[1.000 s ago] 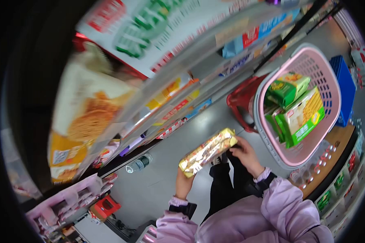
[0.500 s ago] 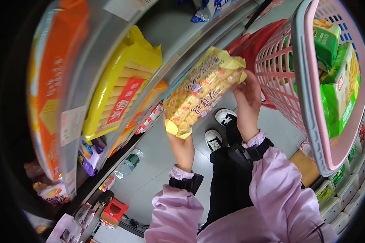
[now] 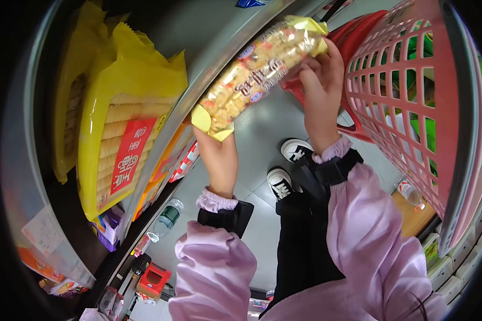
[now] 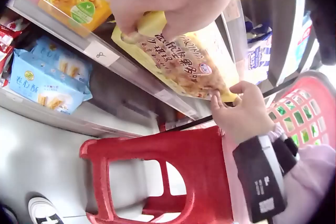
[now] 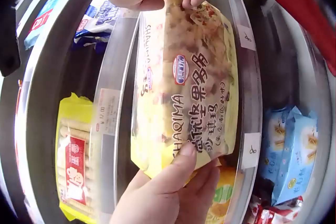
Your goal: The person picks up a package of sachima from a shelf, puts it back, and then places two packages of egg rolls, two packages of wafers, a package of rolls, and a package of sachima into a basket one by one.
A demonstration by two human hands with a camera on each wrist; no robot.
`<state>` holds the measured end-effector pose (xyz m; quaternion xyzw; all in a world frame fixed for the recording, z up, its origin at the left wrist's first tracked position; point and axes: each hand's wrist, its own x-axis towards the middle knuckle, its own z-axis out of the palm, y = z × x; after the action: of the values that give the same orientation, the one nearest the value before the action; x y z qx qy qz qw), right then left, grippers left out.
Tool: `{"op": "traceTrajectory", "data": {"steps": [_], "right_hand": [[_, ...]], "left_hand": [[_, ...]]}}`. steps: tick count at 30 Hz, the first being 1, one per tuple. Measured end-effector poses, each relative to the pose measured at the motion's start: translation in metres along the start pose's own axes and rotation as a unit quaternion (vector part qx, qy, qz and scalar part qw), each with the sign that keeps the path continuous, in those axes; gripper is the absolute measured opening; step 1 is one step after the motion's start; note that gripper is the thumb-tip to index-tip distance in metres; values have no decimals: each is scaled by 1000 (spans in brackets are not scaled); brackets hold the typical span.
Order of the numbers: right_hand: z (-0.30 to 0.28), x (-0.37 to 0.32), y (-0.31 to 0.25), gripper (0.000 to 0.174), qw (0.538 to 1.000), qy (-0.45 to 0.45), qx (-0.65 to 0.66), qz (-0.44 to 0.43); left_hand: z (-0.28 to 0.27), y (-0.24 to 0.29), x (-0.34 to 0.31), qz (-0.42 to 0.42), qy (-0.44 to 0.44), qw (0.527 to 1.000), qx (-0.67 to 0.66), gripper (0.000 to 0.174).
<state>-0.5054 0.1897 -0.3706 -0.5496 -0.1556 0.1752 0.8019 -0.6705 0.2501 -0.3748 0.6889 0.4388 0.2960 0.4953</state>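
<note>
A clear and yellow pack of shaqima (image 3: 262,77) is held between both hands, tilted lengthwise at the shelf edge. My left hand (image 3: 218,160) grips its lower end; in the right wrist view the left thumb (image 5: 181,163) lies over the wrapper's front. At the other end my right hand (image 3: 325,88) pinches the yellow crimped wrapper, its fingertips (image 4: 216,98) at the corner in the left wrist view. The printed face (image 5: 184,87) shows in full in the right wrist view, in front of the shelf with its price tags.
Yellow bags of long biscuits (image 3: 126,123) stand on the shelf at left. A pink basket (image 3: 393,69) with green packs stands at right, beside a red plastic stool (image 4: 205,176). Blue snack packs (image 4: 47,79) lie on a lower shelf. A plastic bottle (image 3: 166,219) lies on the floor.
Both hands have carried the shaqima pack up and left, close to the shelf, and turned its face into view. The view has swung, so the basket now appears farther right and from its side.
</note>
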Motion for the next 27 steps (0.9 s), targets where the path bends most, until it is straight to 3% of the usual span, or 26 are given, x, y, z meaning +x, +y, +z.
{"op": "traceTrajectory", "data": {"steps": [3, 8, 11, 12, 16, 19, 23, 26, 27], "right_hand": [[13, 22, 16, 54, 998, 5, -54, -17], [32, 46, 30, 49, 992, 51, -111, 17], [30, 59, 46, 61, 978, 1, -208, 8], [36, 68, 40, 53, 990, -57, -125, -11], [45, 80, 45, 38, 974, -43, -195, -105], [50, 89, 61, 29, 947, -1, -285, -147], [50, 104, 65, 26, 908, -69, -332, -246], [54, 112, 81, 19, 940, -89, -282, -169], [57, 115, 80, 20, 923, -106, -333, -163]], "left_hand": [[3, -6, 16, 2, 7, 998, 60, 40], [8, 5, 38, -33, 16, 999, 38, 23], [6, 1, 49, -44, 35, 998, 15, 26], [5, -3, 53, -26, 33, 999, 8, 27], [7, -2, 64, -55, 65, 996, 0, 27], [17, 2, 68, -101, 101, 989, -32, 37], [20, 6, 75, -131, 115, 984, -47, 30], [19, 4, 76, -124, 109, 981, -105, 27], [19, 2, 77, -115, 109, 980, -118, 27]]}}
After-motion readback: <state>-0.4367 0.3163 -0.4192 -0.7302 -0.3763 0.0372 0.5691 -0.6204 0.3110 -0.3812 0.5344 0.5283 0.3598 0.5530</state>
